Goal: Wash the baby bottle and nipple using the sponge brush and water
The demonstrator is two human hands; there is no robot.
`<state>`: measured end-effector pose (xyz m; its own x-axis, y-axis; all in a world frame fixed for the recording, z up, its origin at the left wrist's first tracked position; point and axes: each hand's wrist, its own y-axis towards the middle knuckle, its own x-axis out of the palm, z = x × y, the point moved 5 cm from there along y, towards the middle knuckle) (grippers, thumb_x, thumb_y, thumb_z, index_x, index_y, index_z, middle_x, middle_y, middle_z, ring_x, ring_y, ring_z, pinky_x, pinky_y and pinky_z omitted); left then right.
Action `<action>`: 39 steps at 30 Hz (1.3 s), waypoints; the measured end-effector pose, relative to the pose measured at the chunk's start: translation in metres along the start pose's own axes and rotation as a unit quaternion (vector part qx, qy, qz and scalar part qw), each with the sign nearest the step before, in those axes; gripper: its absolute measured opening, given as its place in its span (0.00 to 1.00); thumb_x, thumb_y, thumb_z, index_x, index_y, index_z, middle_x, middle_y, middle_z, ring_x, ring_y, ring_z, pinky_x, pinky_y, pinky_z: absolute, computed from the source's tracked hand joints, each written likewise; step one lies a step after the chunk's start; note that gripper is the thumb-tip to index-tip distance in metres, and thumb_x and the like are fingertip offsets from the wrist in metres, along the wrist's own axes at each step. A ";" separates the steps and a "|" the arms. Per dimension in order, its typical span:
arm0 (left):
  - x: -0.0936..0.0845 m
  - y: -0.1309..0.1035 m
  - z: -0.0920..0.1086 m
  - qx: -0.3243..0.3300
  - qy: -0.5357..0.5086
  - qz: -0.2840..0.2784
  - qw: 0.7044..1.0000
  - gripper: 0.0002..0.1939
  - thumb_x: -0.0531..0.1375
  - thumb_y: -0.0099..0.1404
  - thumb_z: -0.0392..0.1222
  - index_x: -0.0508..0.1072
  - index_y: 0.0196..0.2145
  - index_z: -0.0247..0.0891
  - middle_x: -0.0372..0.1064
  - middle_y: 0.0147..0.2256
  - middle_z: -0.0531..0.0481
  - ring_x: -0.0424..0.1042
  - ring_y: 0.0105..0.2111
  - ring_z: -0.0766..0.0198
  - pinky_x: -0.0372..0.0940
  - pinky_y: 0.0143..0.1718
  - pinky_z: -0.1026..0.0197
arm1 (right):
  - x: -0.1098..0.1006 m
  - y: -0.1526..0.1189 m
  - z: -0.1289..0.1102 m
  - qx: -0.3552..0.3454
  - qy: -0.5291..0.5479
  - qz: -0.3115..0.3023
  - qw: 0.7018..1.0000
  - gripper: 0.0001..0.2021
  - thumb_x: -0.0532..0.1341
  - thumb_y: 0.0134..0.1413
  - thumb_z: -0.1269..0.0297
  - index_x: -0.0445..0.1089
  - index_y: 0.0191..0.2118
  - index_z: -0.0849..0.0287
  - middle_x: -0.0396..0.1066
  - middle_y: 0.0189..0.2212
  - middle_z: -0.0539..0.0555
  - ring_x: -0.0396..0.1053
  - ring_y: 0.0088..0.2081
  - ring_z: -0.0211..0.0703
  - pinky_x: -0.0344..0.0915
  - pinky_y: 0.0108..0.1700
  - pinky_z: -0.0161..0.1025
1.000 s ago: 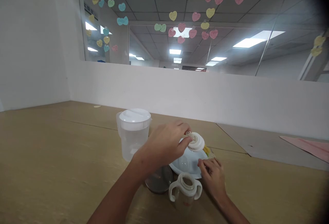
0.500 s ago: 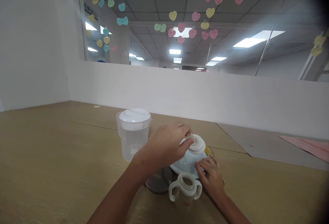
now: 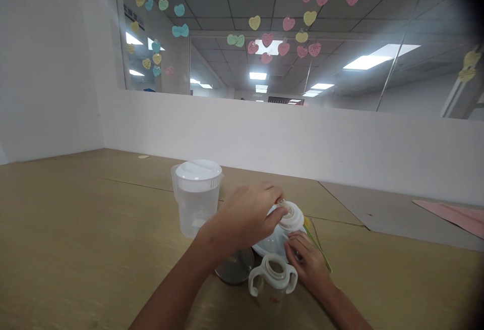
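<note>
Between its thumb and fingers, my left hand (image 3: 251, 211) pinches the clear teat of a baby bottle nipple with a white screw ring (image 3: 293, 217). The nipple is over a pale blue bowl (image 3: 270, 243), partly hidden behind my hand. My right hand (image 3: 308, 259) is at the bowl's right side, fingers curled toward the thumb. A small shiny bit shows between them, too unclear to name. In front stands a clear baby bottle (image 3: 275, 297) with two white handles and an uncovered mouth.
A clear pitcher (image 3: 197, 209) with a white lid stands left of the bowl. A dark round dish (image 3: 236, 267) lies under my left forearm. A thin green stick (image 3: 321, 252) with a yellow end lies right of the bowl. Pink cloth (image 3: 454, 215) lies far right.
My left hand and the nipple have shifted slightly right and down. The right hand's fingers have drawn in and moved a little left, uncovering more of the green stick.
</note>
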<state>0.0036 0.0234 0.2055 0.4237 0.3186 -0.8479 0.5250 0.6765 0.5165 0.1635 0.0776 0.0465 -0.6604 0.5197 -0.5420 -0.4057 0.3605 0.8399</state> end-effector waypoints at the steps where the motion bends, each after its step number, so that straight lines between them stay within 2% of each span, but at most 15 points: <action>1: 0.000 0.000 0.000 -0.002 -0.001 -0.001 1.000 0.11 0.48 0.64 0.44 0.67 0.36 0.38 0.69 0.34 0.52 0.66 0.29 0.66 0.57 0.29 0.63 | 0.001 0.000 0.001 0.012 0.000 0.002 1.000 0.06 0.54 0.51 0.70 0.63 0.26 0.58 0.65 0.24 0.50 0.65 0.29 0.38 0.64 0.46 0.46; 4: 0.000 0.000 -0.001 -0.007 -0.002 -0.002 1.000 0.11 0.48 0.64 0.44 0.67 0.36 0.38 0.68 0.34 0.52 0.66 0.28 0.66 0.57 0.29 0.64 | 0.003 -0.002 0.006 0.057 -0.013 0.011 0.998 0.07 0.54 0.52 0.67 0.62 0.25 0.58 0.64 0.21 0.49 0.63 0.26 0.37 0.62 0.47 0.46; 7: 0.000 0.000 -0.001 -0.005 0.001 -0.008 1.000 0.11 0.48 0.64 0.43 0.67 0.35 0.38 0.68 0.34 0.52 0.66 0.28 0.66 0.56 0.28 0.64 | 0.007 -0.006 0.011 0.090 -0.009 -0.006 0.996 0.10 0.52 0.54 0.65 0.61 0.23 0.58 0.62 0.19 0.47 0.62 0.24 0.36 0.61 0.46 0.46; 13: -0.001 0.000 0.000 -0.002 0.002 -0.009 1.000 0.10 0.49 0.64 0.43 0.67 0.34 0.38 0.69 0.33 0.53 0.66 0.28 0.66 0.56 0.28 0.64 | 0.009 -0.012 0.023 0.180 -0.018 -0.012 0.983 0.13 0.52 0.53 0.59 0.61 0.22 0.57 0.65 0.20 0.48 0.64 0.27 0.40 0.57 0.48 0.50; 17: 0.000 0.000 0.000 -0.003 0.005 -0.009 1.000 0.10 0.48 0.64 0.43 0.67 0.33 0.38 0.68 0.32 0.53 0.65 0.27 0.66 0.55 0.27 0.64 | 0.008 -0.013 0.030 0.250 0.001 -0.015 0.968 0.12 0.54 0.50 0.56 0.65 0.23 0.56 0.68 0.23 0.51 0.66 0.30 0.44 0.61 0.43 0.47; 22: 0.002 0.001 0.000 0.001 0.004 -0.015 1.000 0.10 0.48 0.63 0.42 0.67 0.33 0.38 0.68 0.32 0.53 0.65 0.27 0.67 0.56 0.28 0.64 | 0.013 -0.016 0.039 0.285 0.078 -0.028 0.955 0.14 0.55 0.50 0.53 0.72 0.28 0.56 0.71 0.28 0.54 0.67 0.34 0.47 0.63 0.40 0.44; 24: 0.002 0.001 0.001 -0.001 0.003 -0.017 1.000 0.10 0.49 0.63 0.42 0.67 0.33 0.38 0.68 0.32 0.54 0.66 0.28 0.67 0.56 0.28 0.64 | 0.016 -0.020 0.045 0.317 0.123 -0.020 0.940 0.15 0.54 0.50 0.53 0.72 0.29 0.57 0.71 0.28 0.54 0.67 0.33 0.46 0.64 0.37 0.42; 26: 0.002 0.000 0.001 -0.004 0.003 -0.018 1.000 0.10 0.49 0.63 0.43 0.67 0.33 0.38 0.68 0.32 0.53 0.66 0.28 0.66 0.56 0.28 0.64 | 0.017 -0.025 0.052 0.364 0.166 0.016 0.916 0.16 0.54 0.50 0.52 0.71 0.31 0.59 0.71 0.30 0.55 0.68 0.32 0.45 0.64 0.33 0.40; 29: 0.003 0.000 0.001 -0.005 0.008 -0.022 1.000 0.10 0.49 0.64 0.43 0.67 0.34 0.38 0.68 0.32 0.53 0.66 0.28 0.66 0.56 0.28 0.64 | 0.016 -0.030 0.058 0.407 0.189 0.058 0.892 0.16 0.55 0.49 0.52 0.71 0.33 0.60 0.72 0.32 0.56 0.68 0.33 0.45 0.65 0.33 0.39; 31: 0.004 0.000 0.002 -0.002 0.011 -0.025 1.000 0.10 0.48 0.64 0.44 0.67 0.34 0.38 0.68 0.32 0.53 0.66 0.28 0.66 0.56 0.28 0.63 | 0.016 -0.028 0.056 0.393 0.162 0.036 0.904 0.15 0.56 0.48 0.53 0.72 0.31 0.59 0.72 0.32 0.55 0.68 0.33 0.45 0.64 0.35 0.39; 35: 0.007 -0.001 0.003 0.001 0.017 -0.026 1.000 0.10 0.48 0.64 0.44 0.67 0.33 0.39 0.68 0.32 0.54 0.66 0.27 0.66 0.56 0.28 0.63 | 0.016 -0.021 0.048 0.316 0.075 -0.026 0.946 0.14 0.54 0.50 0.55 0.72 0.27 0.57 0.72 0.30 0.55 0.68 0.35 0.46 0.64 0.37 0.41; 37: 0.009 0.000 0.003 0.007 0.024 -0.030 0.999 0.10 0.48 0.64 0.43 0.67 0.32 0.39 0.68 0.30 0.54 0.66 0.27 0.66 0.55 0.26 0.64 | 0.013 -0.017 0.044 0.280 0.024 -0.027 0.959 0.14 0.53 0.51 0.57 0.71 0.27 0.57 0.71 0.30 0.55 0.68 0.35 0.47 0.63 0.38 0.43; 39: 0.012 0.001 0.004 0.016 0.033 -0.044 0.998 0.10 0.49 0.63 0.43 0.66 0.29 0.38 0.68 0.28 0.54 0.66 0.26 0.66 0.54 0.24 0.64 | 0.006 -0.014 0.039 0.239 -0.032 -0.001 0.971 0.13 0.51 0.52 0.57 0.71 0.29 0.57 0.71 0.30 0.55 0.68 0.35 0.47 0.62 0.39 0.46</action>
<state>0.0121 0.0246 0.1963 0.3260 0.3032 -0.8954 0.5815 0.6825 0.4428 0.1901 0.1055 0.0302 -0.6124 0.5610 -0.5569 -0.0575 0.6710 0.7392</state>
